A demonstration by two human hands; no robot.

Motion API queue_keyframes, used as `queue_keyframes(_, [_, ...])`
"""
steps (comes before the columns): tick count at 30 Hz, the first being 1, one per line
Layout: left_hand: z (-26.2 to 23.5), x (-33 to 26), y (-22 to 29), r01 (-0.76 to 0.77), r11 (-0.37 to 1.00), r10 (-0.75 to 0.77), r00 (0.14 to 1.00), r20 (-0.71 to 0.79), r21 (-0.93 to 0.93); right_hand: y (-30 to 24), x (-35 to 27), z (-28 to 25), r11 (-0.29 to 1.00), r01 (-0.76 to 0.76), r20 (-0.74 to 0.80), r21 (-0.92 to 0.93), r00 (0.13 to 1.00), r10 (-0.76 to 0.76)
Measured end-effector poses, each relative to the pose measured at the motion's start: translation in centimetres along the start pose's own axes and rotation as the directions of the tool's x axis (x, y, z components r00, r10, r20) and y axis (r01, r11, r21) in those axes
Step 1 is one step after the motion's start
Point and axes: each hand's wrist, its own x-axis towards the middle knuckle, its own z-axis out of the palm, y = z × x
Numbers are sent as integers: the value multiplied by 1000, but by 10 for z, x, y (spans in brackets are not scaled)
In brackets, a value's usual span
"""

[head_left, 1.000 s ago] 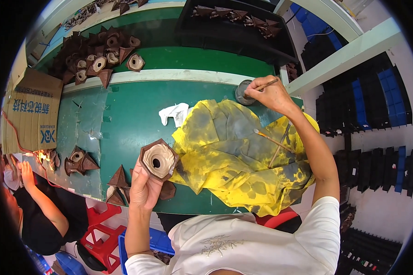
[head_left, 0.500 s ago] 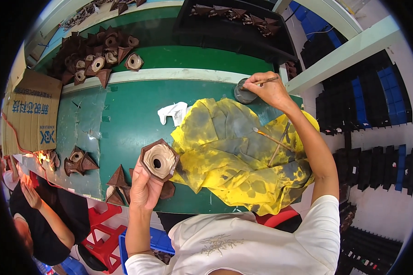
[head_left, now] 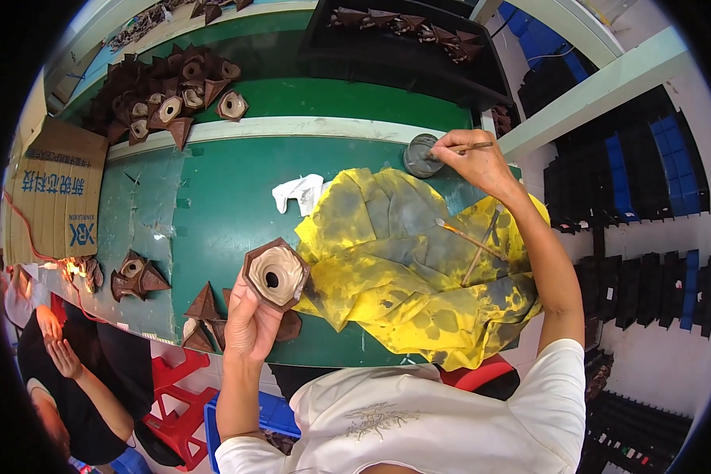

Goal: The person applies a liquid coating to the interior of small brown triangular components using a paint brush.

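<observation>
Your left hand [head_left: 253,320] cradles the brown hexagonal piece [head_left: 275,275] face-up; your right hand [head_left: 474,162] pinches a brush [head_left: 468,147], tip over the small grey pot [head_left: 420,155] for loading.

A brown hexagonal ceramic piece [head_left: 274,275] with a pale round centre and dark hole stands tilted at the near left. A thin wooden brush [head_left: 468,147] dips into a small round grey dish [head_left: 420,155], far right.
</observation>
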Motion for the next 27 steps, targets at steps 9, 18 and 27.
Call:
queue_keyframes(9, [-2,-3,0,10,1000,-10,1000,-11,-18,-10,-25,-3,991,89,-155,102,985,-72])
queue_keyframes(18, [-1,-3,0,7,1000,-6,999,-43,16,-13,-39,4,975,219,-208,28,956,-208])
queue_keyframes(27, [0,-4,-1,7,1000,-6,999,-40,6,-15,-43,0,970,244,-58,-18,968,-245])
